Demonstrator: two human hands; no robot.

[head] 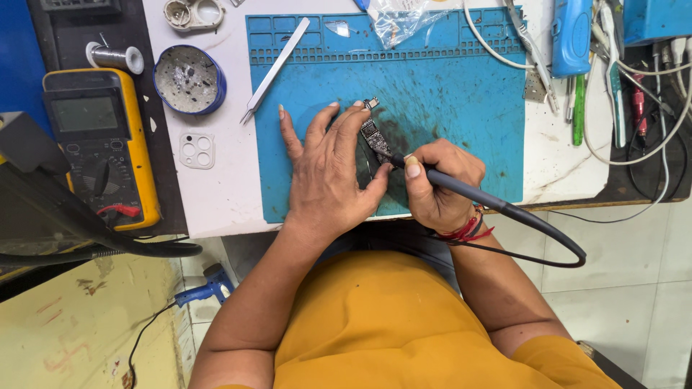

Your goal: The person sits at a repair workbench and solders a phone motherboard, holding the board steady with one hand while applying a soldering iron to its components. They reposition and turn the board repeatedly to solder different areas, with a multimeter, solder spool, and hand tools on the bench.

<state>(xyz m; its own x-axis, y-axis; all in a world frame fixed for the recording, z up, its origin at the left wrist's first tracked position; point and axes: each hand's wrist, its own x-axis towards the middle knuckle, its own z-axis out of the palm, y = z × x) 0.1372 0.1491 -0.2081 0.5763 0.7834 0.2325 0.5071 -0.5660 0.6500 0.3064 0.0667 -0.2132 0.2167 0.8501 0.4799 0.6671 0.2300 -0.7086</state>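
Soldering iron (461,189) in right hand (440,184), left hand (328,173) pinning circuit board (375,137)

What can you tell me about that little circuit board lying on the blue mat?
The circuit board is a narrow dark strip studded with tiny components, with a small metal connector at its far end. It lies flat and slanted on the stained blue mat. The left hand presses its fingers on it, hiding part of it. The right hand holds a dark soldering iron, tip at the board's near end.
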